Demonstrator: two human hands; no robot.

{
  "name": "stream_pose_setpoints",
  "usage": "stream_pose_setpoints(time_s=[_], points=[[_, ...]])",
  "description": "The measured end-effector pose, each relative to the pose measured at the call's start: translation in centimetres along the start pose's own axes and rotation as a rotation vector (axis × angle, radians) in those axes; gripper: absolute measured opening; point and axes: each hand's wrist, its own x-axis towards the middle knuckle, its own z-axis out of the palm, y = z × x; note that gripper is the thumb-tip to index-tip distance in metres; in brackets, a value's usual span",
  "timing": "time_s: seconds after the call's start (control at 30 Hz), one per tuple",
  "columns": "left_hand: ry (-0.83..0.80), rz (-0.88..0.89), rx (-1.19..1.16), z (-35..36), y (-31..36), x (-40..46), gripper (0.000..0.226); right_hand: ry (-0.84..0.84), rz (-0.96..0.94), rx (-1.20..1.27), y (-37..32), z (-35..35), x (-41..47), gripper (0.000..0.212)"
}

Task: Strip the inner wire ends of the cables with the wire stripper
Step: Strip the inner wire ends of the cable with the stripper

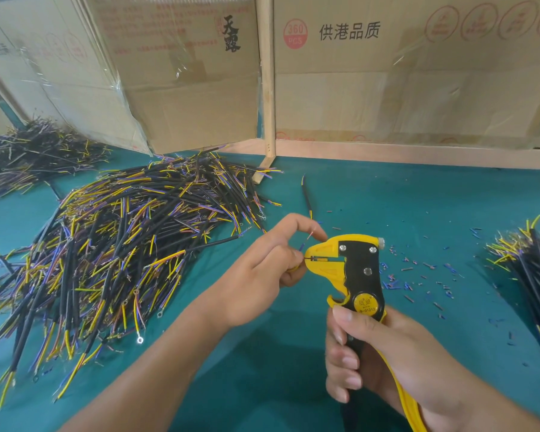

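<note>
My right hand (384,360) grips the handles of a yellow and black wire stripper (356,272), which stands upright with its jaws pointing left. My left hand (262,269) pinches a short black cable (307,198) by its near end, right at the jaws. One thin inner wire lies in the slot of the jaws. Two other inner wires, blue and pink (307,240), stick up between my thumb and forefinger. The cable's black sheath runs away from me across the green mat.
A big heap of black cables (122,244) with yellow, blue and purple ends covers the left of the green table (418,207). A smaller bundle (533,275) lies at the right edge. Stripped insulation bits (418,275) litter the mat. Cardboard boxes (387,73) wall the back.
</note>
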Motion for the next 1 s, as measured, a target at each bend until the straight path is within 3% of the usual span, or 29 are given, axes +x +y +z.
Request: stream_pose_setpoints(time_s=[0.3, 0.77, 1.0], points=[[0.065, 0.022, 0.043, 0.1, -0.3, 0.1, 0.030, 0.192, -0.030, -0.102, -0.4, 0.2, -0.4, 0.050], [0.066, 0.033, 0.225, -1.6, 0.4, -0.1, 0.032, 0.095, 0.017, -0.119, -0.9, 0.2, -0.4, 0.051], [0.141, 0.043, 0.276, -2.5, 0.7, 0.0, 0.029, 0.116, 0.027, -0.090, -1.3, 0.2, -0.6, 0.052]])
